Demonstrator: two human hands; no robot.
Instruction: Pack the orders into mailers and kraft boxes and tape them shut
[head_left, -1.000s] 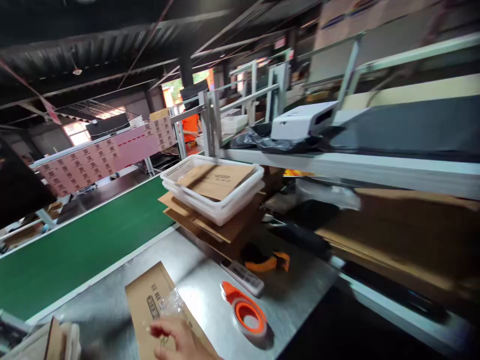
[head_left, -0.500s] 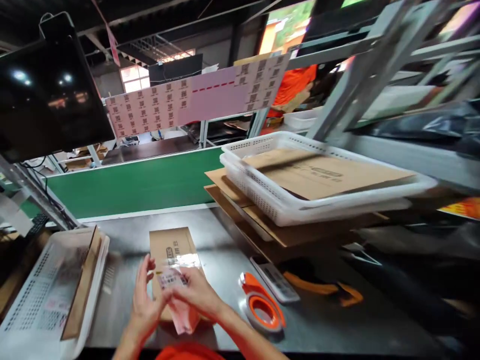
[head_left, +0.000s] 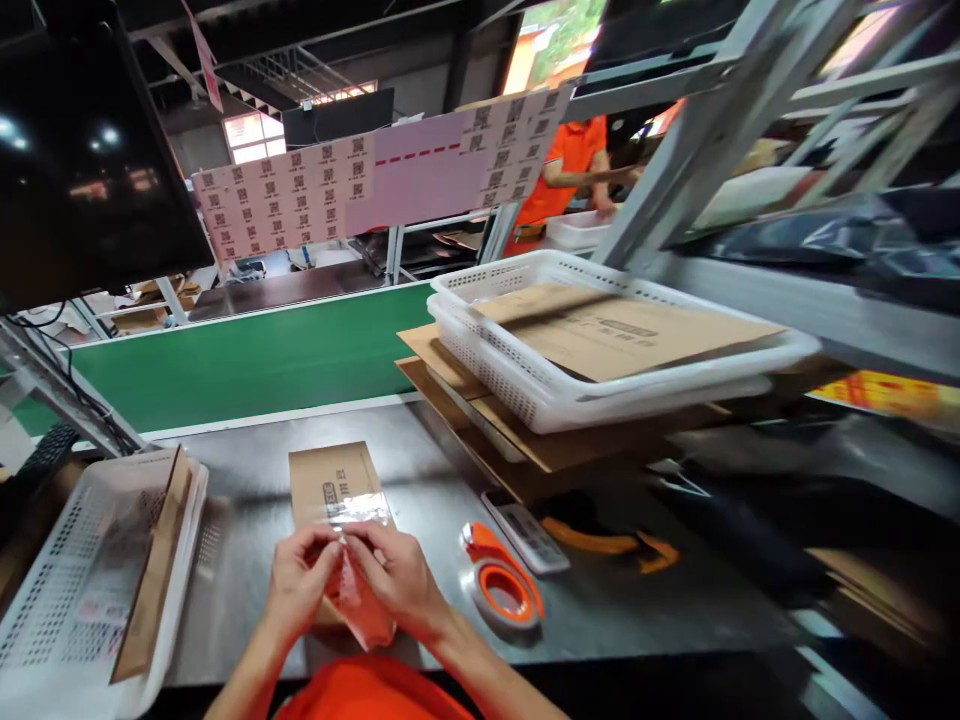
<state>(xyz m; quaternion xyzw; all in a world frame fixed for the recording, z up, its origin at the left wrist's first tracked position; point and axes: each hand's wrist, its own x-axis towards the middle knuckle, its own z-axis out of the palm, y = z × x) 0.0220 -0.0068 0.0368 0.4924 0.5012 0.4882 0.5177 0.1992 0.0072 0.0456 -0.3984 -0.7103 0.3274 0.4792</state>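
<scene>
The person wore an orange top (head_left: 367, 697), plain and bright, its cloth lying in soft folds. It showed only as a rounded patch just below the near edge of the bench (head_left: 247, 560). Two bare forearms crossed that edge, one on each side of the orange patch; where the sleeves ended lay out of view. Over the bench, close to its near edge, the left hand (head_left: 300, 585) and the right hand (head_left: 397, 580) were bare as well.
</scene>
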